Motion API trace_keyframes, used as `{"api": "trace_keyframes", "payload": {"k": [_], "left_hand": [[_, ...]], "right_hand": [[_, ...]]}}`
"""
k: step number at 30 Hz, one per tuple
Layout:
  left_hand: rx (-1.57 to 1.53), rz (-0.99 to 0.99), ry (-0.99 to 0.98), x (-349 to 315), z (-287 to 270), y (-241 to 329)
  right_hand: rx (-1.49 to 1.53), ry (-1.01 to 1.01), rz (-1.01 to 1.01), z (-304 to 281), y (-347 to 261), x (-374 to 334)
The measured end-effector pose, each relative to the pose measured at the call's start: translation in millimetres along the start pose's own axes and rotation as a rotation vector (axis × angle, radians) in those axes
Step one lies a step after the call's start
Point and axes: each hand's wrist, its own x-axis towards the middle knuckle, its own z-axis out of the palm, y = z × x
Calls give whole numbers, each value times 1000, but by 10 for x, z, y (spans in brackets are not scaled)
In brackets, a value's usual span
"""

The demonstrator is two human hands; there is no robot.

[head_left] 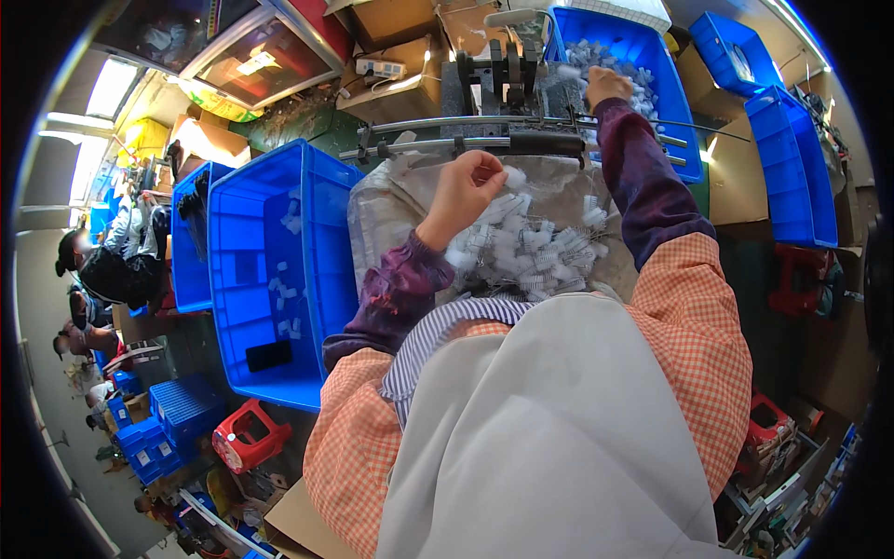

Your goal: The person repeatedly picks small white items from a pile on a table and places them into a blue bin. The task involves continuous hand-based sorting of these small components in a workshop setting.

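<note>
Worktop [380, 207], white pieces [521, 250], long axes variously turned

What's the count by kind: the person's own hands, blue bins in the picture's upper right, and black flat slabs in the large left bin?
Hands: 2 (left hand, right hand)
Blue bins: 3 (right-hand bin, top-corner bin, far-right bin)
Black flat slab: 1
Total: 6
</note>
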Motion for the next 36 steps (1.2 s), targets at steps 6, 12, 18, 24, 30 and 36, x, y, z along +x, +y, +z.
{"api": "trace_keyframes", "payload": {"k": [6, 12, 18, 24, 30, 36], "left_hand": [[-129, 53, 92, 171, 190, -68], [-30, 62, 140, 217, 198, -109], [793, -21, -211, -118, 200, -655], [757, -28, -238, -239, 186, -749], [681, 72, -132, -211, 166, -787], [590, 136, -17, -189, 161, -662]], "right_hand": [[699, -117, -457, -243, 24, -635], [1253, -563, -836, -295, -377, -1138], [483, 407, -325, 375, -335, -310], [234, 302, -276, 473, -499, -190], [344, 285, -308, 539, -461, -130], [314, 241, -299, 516, -486, -106]]}}
